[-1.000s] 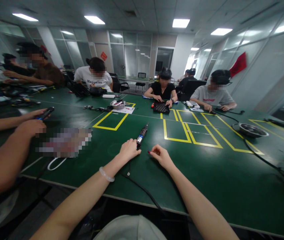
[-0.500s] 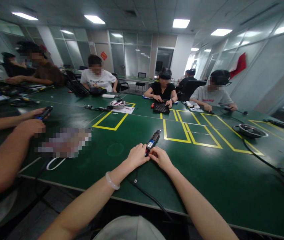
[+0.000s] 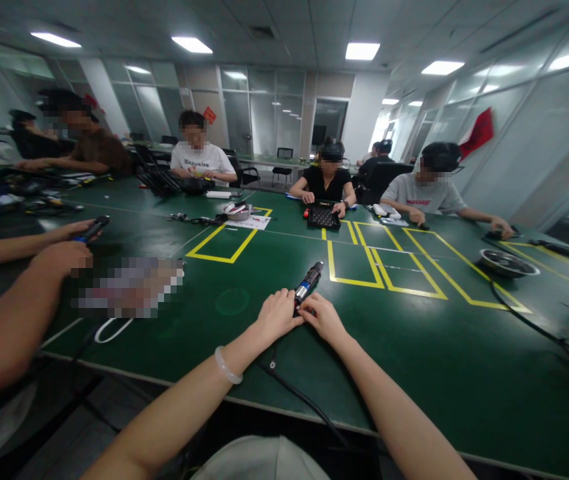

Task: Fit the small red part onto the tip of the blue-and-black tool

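Observation:
A black and silver pen-shaped power tool (image 3: pixel 308 283) points up and away over the green table (image 3: pixel 414 360). My left hand (image 3: pixel 277 316) is closed round its lower end. My right hand (image 3: pixel 321 318) touches the same end from the right, fingers pinched; a small red thing showed in them earlier and is hidden now. A black cable (image 3: pixel 304 400) runs from the tool back over the table's near edge. A pale bangle (image 3: pixel 227 365) sits on my left wrist.
Yellow tape rectangles (image 3: pixel 364 267) mark the table beyond my hands. A co-worker's forearms (image 3: pixel 19 293) reach in from the left. A metal dish (image 3: pixel 508 262) stands at the right. Several people sit along the far side, one at a black tray (image 3: pixel 323 216).
My hands came together: the left swung the tool to the right and the right hand closed in on its lower end. Since half a second ago little has moved.

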The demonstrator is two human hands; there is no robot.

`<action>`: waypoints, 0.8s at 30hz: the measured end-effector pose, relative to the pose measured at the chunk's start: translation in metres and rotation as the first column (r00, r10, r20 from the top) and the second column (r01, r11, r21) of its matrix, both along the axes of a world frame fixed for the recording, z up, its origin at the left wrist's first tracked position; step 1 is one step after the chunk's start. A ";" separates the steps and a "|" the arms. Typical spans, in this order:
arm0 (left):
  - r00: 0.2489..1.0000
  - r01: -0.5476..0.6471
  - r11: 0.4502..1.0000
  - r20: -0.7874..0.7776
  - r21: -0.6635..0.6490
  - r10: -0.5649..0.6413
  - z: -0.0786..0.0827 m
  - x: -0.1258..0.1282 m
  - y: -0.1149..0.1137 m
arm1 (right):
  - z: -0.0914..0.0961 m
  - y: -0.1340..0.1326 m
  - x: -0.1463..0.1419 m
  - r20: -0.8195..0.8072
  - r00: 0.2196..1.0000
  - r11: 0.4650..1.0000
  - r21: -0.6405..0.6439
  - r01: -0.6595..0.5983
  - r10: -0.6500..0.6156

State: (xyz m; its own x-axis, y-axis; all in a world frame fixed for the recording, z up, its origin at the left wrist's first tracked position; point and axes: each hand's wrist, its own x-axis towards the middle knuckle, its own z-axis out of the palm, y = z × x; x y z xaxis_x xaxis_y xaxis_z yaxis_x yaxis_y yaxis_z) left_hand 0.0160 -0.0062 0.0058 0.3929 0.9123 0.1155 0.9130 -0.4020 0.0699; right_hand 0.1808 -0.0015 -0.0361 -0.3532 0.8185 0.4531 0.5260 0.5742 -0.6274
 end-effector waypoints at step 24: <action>0.981 -0.195 0.977 -0.023 -0.086 0.194 0.003 -0.082 0.029 | -0.004 0.003 0.013 -0.106 0.992 0.994 -0.098 0.057 -0.067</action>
State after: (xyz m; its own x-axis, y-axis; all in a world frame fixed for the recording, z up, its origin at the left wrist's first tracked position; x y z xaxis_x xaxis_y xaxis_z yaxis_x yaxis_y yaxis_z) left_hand -0.0665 0.0227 0.0089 0.2078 0.9778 0.0275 0.9743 -0.2094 0.0836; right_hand 0.1937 0.0014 -0.0396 -0.2533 0.8784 0.4052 0.4845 0.4778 -0.7328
